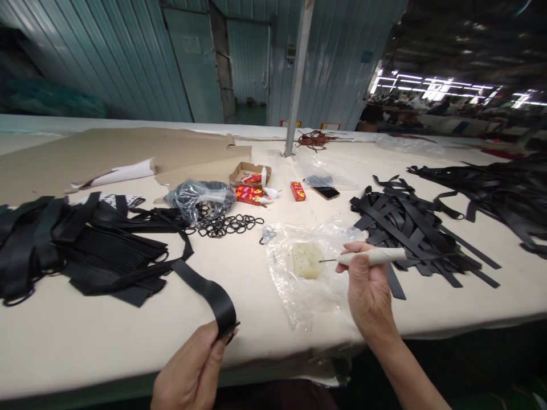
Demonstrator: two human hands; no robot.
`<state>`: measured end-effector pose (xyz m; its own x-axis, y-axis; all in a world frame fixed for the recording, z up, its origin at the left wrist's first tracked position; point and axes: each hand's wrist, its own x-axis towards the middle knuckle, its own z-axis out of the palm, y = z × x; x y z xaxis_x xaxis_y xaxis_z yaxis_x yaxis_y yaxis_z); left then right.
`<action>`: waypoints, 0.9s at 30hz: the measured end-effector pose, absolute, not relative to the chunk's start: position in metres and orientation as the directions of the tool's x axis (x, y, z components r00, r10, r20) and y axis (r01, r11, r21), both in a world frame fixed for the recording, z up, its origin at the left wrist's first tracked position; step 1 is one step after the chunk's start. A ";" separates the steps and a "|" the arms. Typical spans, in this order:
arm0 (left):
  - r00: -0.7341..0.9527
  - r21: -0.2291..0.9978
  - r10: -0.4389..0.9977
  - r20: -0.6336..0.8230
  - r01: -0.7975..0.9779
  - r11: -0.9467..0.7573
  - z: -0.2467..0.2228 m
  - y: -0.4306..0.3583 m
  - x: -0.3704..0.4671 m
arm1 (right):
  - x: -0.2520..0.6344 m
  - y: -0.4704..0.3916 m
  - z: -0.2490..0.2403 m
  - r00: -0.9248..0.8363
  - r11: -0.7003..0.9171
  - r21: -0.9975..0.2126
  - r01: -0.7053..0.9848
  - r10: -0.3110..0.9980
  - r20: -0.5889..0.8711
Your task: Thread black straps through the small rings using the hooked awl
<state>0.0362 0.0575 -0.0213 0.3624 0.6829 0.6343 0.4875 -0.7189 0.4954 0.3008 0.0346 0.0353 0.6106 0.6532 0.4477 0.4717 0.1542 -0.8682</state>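
My left hand (194, 364) pinches the near end of a black strap (211, 293) at the table's front edge. The strap curves up and away to the left. In my right hand (370, 287) is a white-handled tool (376, 256) with a thin metal tip, held like a pen. A cord seems to trail from its back end. Its tip is close to a pale yellowish block (306, 260), and I cannot tell whether they touch. That block rests on a clear plastic bag (290, 302) spread over the table.
Black straps (119, 250) are heaped on the left, more strips (410, 228) on the right. Black rings (226, 225) lie beside a bagged bundle (199, 199). Red-and-yellow boxes (250, 195), a phone (325, 192) and a metal post (298, 80) stand farther back.
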 end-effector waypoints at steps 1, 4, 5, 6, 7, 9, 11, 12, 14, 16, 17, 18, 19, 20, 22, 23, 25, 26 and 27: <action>0.359 0.510 0.699 0.618 0.493 -0.704 -0.022 0.058 0.037 | 0.305 0.038 0.031 0.606 0.140 -0.876 0.461 0.672 0.426; 0.351 0.516 0.706 0.616 0.497 -0.698 -0.025 0.058 0.038 | 0.307 0.045 0.019 0.596 0.101 -0.883 0.458 0.703 0.389; 0.351 0.521 0.705 0.617 0.490 -0.700 -0.025 0.059 0.038 | 0.306 0.047 0.016 0.591 0.092 -0.879 0.468 0.707 0.389; 0.347 0.531 0.708 0.615 0.480 -0.698 -0.025 0.059 0.039 | 0.305 0.048 0.013 0.584 0.087 -0.873 0.479 0.711 0.391; 0.341 0.546 0.714 0.612 0.471 -0.693 -0.024 0.059 0.039 | 0.304 0.050 0.012 0.578 0.084 -0.869 0.487 0.715 0.393; 0.329 0.572 0.723 0.607 0.450 -0.685 -0.022 0.059 0.040 | 0.302 0.050 0.010 0.564 0.085 -0.867 0.490 0.727 0.390; 0.320 0.582 0.720 0.615 0.432 -0.689 -0.018 0.059 0.041 | 0.301 0.049 0.011 0.569 0.085 -0.873 0.480 0.727 0.384; 0.319 0.580 0.714 0.623 0.423 -0.696 -0.015 0.058 0.042 | 0.302 0.049 0.012 0.590 0.081 -0.881 0.466 0.713 0.378; 0.331 0.569 0.696 0.637 0.408 -0.714 -0.008 0.058 0.041 | 0.306 0.049 0.016 0.678 0.086 -0.922 0.378 0.653 0.339; 0.349 0.534 0.662 0.663 0.400 -0.745 -0.002 0.059 0.040 | 0.312 0.051 0.022 0.792 0.148 -0.980 0.132 0.579 0.194; 0.360 0.503 0.634 0.685 0.396 -0.768 0.000 0.059 0.039 | 0.314 0.052 0.025 0.828 0.202 -0.978 -0.051 0.556 0.072; 0.373 0.467 0.602 0.706 0.395 -0.791 0.002 0.059 0.038 | 0.314 0.052 0.030 0.832 0.240 -0.946 -0.218 0.552 -0.051; 0.387 0.430 0.571 0.724 0.395 -0.812 0.004 0.059 0.037 | 0.313 0.051 0.035 0.815 0.265 -0.896 -0.357 0.557 -0.160; 0.398 0.394 0.541 0.741 0.395 -0.830 0.005 0.059 0.036 | 0.308 0.048 0.040 0.781 0.267 -0.848 -0.457 0.577 -0.239; 0.414 0.335 0.492 0.766 0.397 -0.855 0.006 0.056 0.036 | 0.290 0.038 0.051 0.700 0.226 -0.802 -0.553 0.648 -0.299; 0.419 0.314 0.476 0.774 0.400 -0.861 0.007 0.055 0.036 | 0.278 0.033 0.055 0.643 0.199 -0.795 -0.574 0.710 -0.287; 0.427 0.288 0.453 0.782 0.397 -0.872 0.007 0.053 0.036 | 0.251 0.023 0.060 0.520 0.157 -0.790 -0.593 0.823 -0.227; 0.433 0.285 0.448 0.782 0.391 -0.875 0.007 0.051 0.037 | 0.238 0.020 0.062 0.477 0.145 -0.796 -0.587 0.857 -0.196; 0.436 0.284 0.444 0.783 0.384 -0.879 0.007 0.050 0.037 | 0.227 0.018 0.062 0.446 0.134 -0.805 -0.577 0.878 -0.173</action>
<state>0.0365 0.0503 0.0072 0.4363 0.4437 0.7828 0.3841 -0.8786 0.2839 0.2268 0.0177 0.0621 0.4457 0.8782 -0.1734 -0.5775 0.1341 -0.8053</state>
